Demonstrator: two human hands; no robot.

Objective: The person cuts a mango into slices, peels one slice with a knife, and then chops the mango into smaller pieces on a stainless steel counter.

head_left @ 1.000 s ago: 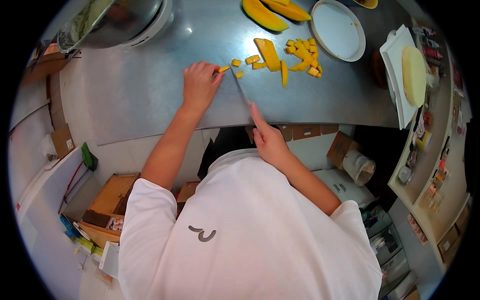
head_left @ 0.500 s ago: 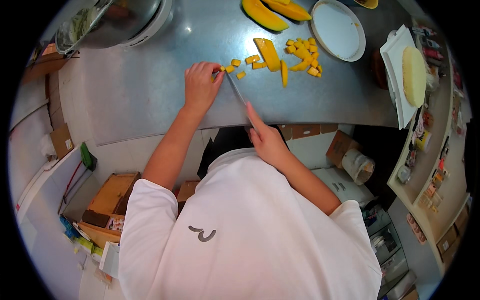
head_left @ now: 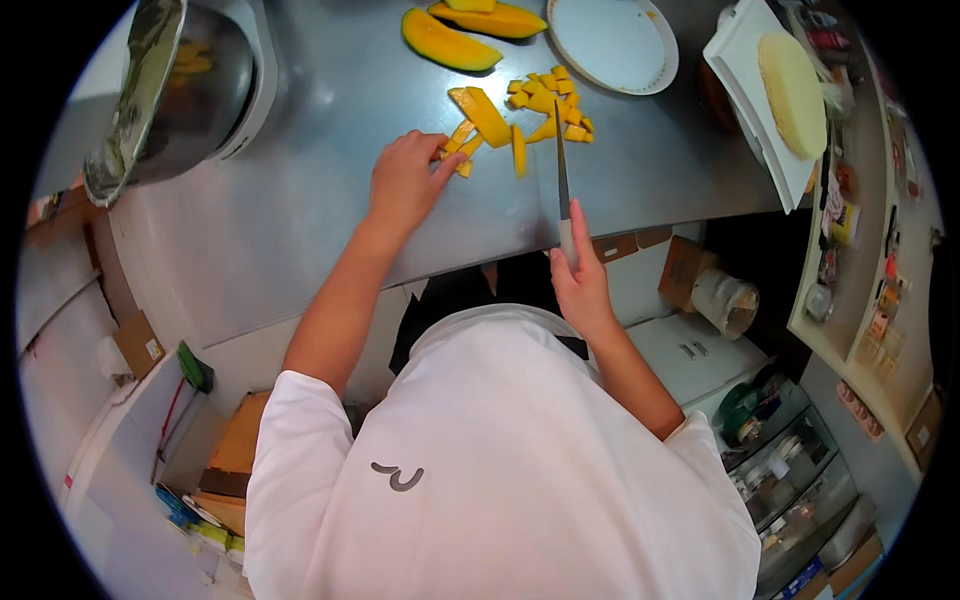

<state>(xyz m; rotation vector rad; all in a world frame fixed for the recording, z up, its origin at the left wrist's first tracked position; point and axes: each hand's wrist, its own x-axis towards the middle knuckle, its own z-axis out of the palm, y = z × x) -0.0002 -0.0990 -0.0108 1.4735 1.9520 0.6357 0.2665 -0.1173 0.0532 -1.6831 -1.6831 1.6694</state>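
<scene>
My right hand [head_left: 583, 285] grips the pale handle of a knife [head_left: 562, 170], its blade pointing away over the metal table. My left hand [head_left: 408, 180] is bent, with thumb and fingertips closed at some cut yellow fruit pieces [head_left: 462, 148]; its fingers partly hide them. Beside these lie a thick yellow slab [head_left: 487, 118] and a single narrow strip [head_left: 519, 151]. A heap of yellow cubes [head_left: 545, 92] sits beyond the blade. Two green-rinded wedges [head_left: 450, 42] lie farther back; whether they are mango or pumpkin I cannot tell.
A white round plate [head_left: 612, 45] stands at the back. On the right, a pale round cake layer [head_left: 792, 95] rests on a white board [head_left: 745, 80]. A metal bowl [head_left: 205, 95] stands at the left. The table's front edge [head_left: 450, 275] runs before me.
My right hand has swung the knife right, away from my left hand. My left hand has moved nearer the slab, and small pieces are gathered beside it. The view has shifted.
</scene>
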